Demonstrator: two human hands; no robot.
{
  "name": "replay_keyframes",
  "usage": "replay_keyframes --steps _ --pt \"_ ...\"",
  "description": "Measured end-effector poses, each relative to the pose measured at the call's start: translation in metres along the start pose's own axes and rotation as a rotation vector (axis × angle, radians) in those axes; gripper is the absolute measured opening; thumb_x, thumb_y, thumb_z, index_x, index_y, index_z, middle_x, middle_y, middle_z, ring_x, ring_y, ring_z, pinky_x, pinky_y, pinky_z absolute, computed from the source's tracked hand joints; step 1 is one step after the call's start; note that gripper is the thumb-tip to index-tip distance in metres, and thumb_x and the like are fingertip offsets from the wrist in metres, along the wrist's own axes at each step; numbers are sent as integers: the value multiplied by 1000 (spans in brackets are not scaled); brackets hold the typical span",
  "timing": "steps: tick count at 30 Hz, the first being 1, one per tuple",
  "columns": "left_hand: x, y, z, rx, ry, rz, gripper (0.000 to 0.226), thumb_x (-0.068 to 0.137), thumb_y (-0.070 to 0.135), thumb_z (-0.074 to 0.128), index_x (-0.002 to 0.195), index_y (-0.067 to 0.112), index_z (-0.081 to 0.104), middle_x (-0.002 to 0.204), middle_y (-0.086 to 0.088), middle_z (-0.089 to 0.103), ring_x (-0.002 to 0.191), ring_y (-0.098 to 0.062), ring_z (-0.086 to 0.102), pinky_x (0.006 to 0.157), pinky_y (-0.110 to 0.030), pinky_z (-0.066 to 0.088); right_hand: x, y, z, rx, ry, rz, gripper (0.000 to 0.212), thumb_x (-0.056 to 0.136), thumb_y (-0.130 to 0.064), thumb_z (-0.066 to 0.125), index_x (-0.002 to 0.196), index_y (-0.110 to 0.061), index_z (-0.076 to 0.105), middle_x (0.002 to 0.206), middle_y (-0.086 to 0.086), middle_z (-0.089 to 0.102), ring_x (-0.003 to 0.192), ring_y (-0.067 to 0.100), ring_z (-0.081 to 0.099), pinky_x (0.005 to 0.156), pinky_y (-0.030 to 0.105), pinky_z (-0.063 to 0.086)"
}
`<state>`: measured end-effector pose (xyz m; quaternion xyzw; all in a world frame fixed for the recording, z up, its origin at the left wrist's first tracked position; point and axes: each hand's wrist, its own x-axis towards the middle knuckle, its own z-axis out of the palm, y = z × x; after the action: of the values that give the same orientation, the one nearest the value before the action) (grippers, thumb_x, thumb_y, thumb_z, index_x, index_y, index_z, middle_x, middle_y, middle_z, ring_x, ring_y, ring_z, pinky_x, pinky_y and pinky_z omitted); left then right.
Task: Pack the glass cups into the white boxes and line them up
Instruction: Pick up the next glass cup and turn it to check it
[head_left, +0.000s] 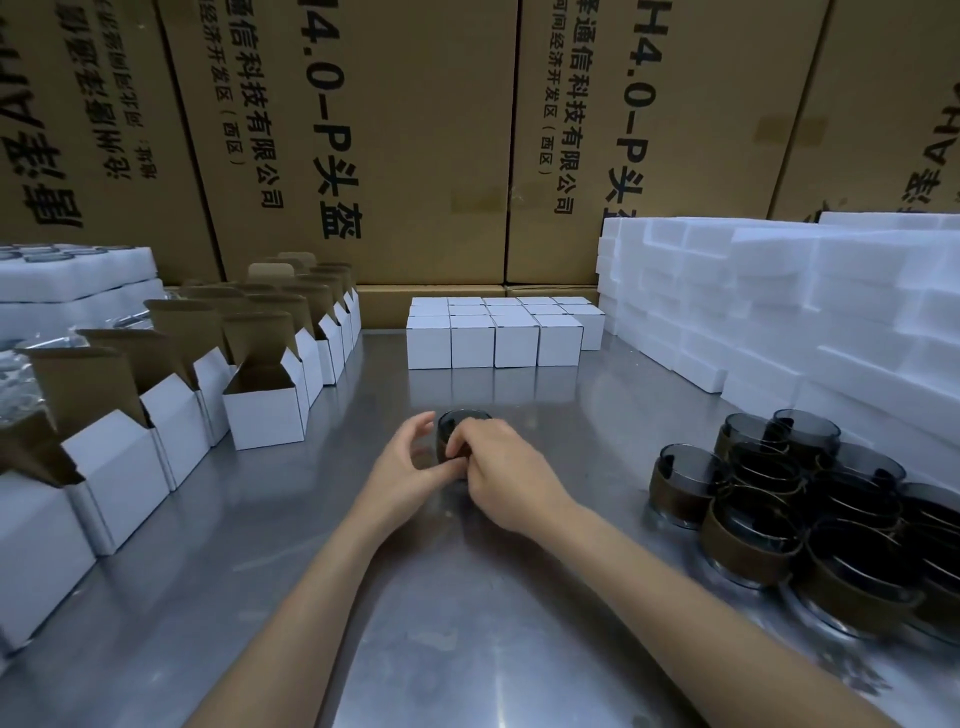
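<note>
Open white boxes (265, 410) with raised brown flaps run along the left of the metal table (467, 649). Closed white boxes (493, 332) stand in rows at the back, foam blocks (779, 312) are stacked on the right, and a cluster of dark glass cups (810, 509) sits near the right edge. Both forearms reach forward to mid-table. The left hand (402, 467) curls round one glass cup (457, 426) from the left, and the right hand (501, 467) pinches its near side.
</note>
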<state>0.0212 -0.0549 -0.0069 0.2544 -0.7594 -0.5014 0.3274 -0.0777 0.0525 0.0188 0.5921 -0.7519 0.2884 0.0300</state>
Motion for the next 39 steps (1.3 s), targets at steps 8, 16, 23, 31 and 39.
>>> replay_keyframes --steps 8,16,23,31,39 --pt "-8 2 0 65 -58 97 58 68 14 85 117 19 54 107 9 63 94 3 60 79 -4 43 -16 15 12 370 131 30 48 77 -10 47 121 -27 46 126 -7 49 119 5 43 100 28 38" --pt "-7 0 1 42 -46 143 59 67 3 84 115 18 52 115 -1 63 110 -16 61 94 -24 48 -8 38 12 577 -31 207 77 77 -36 77 141 -24 37 134 -13 51 124 2 46 106 27 37" --pt "-8 1 6 172 -34 315 67 63 11 83 111 35 43 113 11 59 109 -6 56 95 -25 46 -10 33 6 595 104 75 61 69 -11 83 118 -28 52 119 -16 58 113 2 52 96 23 42" --pt "-10 1 10 363 26 405 66 67 7 73 115 33 36 116 9 52 107 -15 54 84 -44 49 -10 31 6 595 135 32 64 67 -2 81 116 -26 48 126 -6 52 117 4 47 93 22 44" --pt "-9 2 9 310 -11 405 67 69 12 73 121 34 38 118 14 54 112 -11 54 91 -33 47 -9 34 8 631 162 81 60 67 -9 84 114 -27 52 116 -17 58 106 -11 50 86 7 39"
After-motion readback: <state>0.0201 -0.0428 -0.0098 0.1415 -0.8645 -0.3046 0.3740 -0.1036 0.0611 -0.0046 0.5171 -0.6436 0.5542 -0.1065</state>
